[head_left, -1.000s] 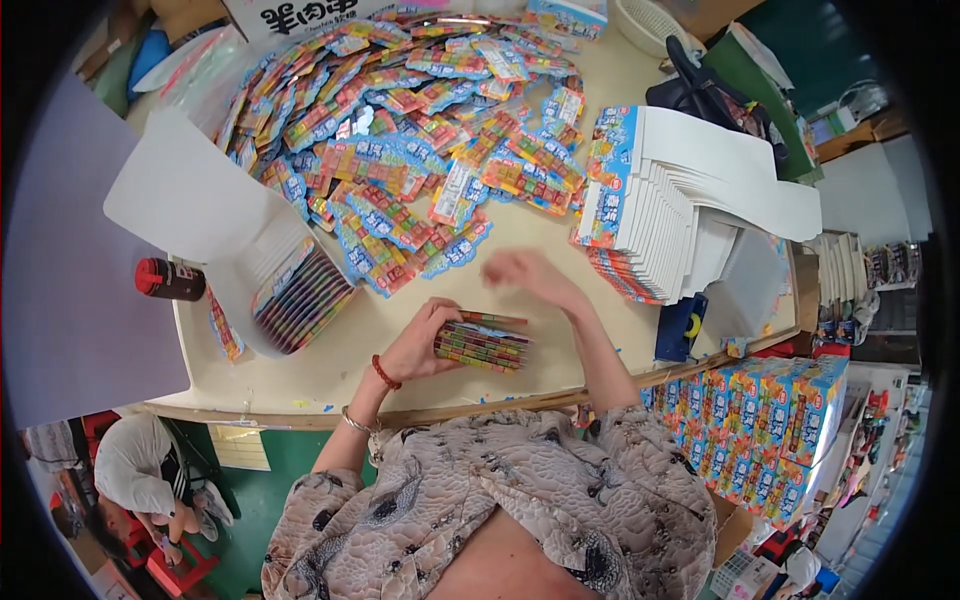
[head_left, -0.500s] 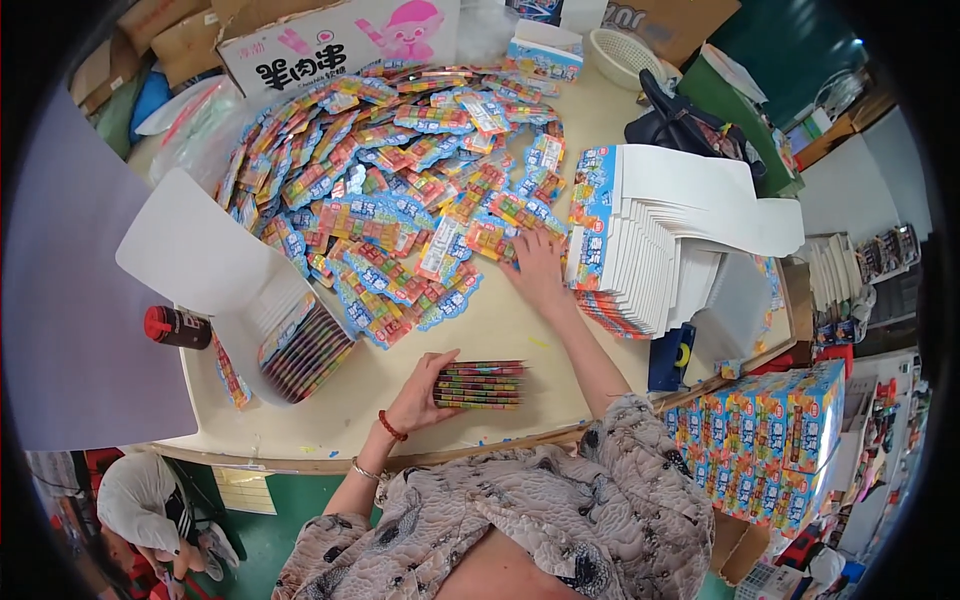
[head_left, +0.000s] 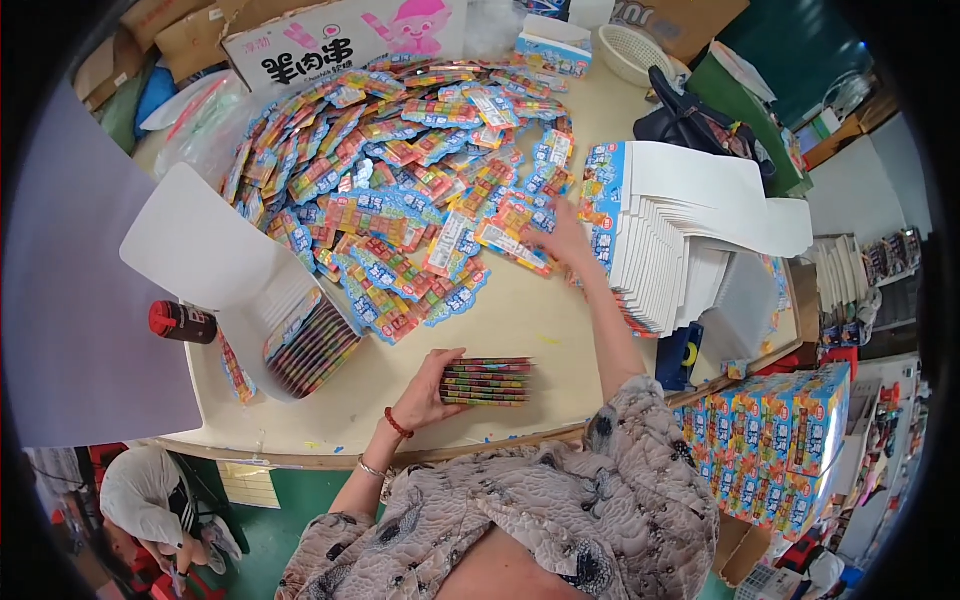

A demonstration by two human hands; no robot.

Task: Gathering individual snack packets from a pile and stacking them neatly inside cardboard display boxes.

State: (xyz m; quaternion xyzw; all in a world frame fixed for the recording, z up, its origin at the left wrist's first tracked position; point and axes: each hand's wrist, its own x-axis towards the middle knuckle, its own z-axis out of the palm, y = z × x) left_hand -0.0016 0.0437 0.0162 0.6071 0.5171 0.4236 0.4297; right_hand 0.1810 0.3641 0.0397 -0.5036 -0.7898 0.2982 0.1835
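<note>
Left hand (head_left: 425, 392) clamped on candy-pack stack (head_left: 488, 382) at six o'clock, right hand (head_left: 562, 238) at two o'clock beside loose candy-pack pile (head_left: 378, 215), its grip unclear, part-filled white-sided carton (head_left: 246, 345) at nine.

Blue-edged packets (head_left: 378, 268) with red, yellow and green blocks; cream counter (head_left: 565, 375); white box (head_left: 205, 232); dark bottle (head_left: 195, 326) with red cap (head_left: 161, 318); beige blouse (head_left: 625, 500) marked with black patches.

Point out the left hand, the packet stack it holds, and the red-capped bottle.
Left hand (head_left: 422, 394), head view: back of the hand.
Packet stack (head_left: 486, 382), head view: its layered edges.
Red-capped bottle (head_left: 193, 325), head view: dark body.
</note>
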